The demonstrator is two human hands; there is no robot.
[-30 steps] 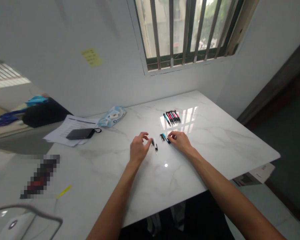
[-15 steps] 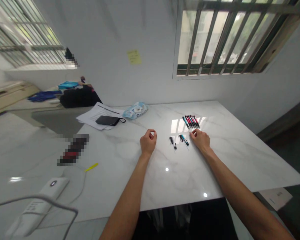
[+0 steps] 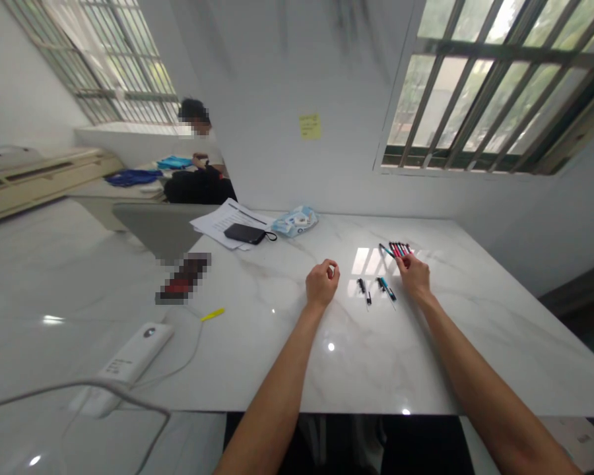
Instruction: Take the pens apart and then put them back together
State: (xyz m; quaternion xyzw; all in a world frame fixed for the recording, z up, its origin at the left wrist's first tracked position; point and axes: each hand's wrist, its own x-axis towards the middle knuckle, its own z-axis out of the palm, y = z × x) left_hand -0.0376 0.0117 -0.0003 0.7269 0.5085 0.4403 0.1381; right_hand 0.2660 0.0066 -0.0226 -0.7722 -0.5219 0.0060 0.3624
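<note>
My right hand pinches the near end of a teal-and-black pen, which lies slanted at the left of a row of pens. Several red, teal and black pens lie side by side just beyond those fingers, partly hidden by them. Closer to me are disassembled pen parts: a black barrel piece with a thin refill and a teal-and-black group of parts. My left hand rests on the white marble-look table, left of the parts, fingers curled and no object visible in them.
Papers under a black phone-like case and a blue wipes packet lie at the back. A yellow stick-like item, a white power strip and a cable are at left. A person sits beyond the table.
My right hand has moved to the pen row and taken the leftmost teal pen, which has swung away from the others. My left hand keeps its curled pose. The camera view has shifted left.
</note>
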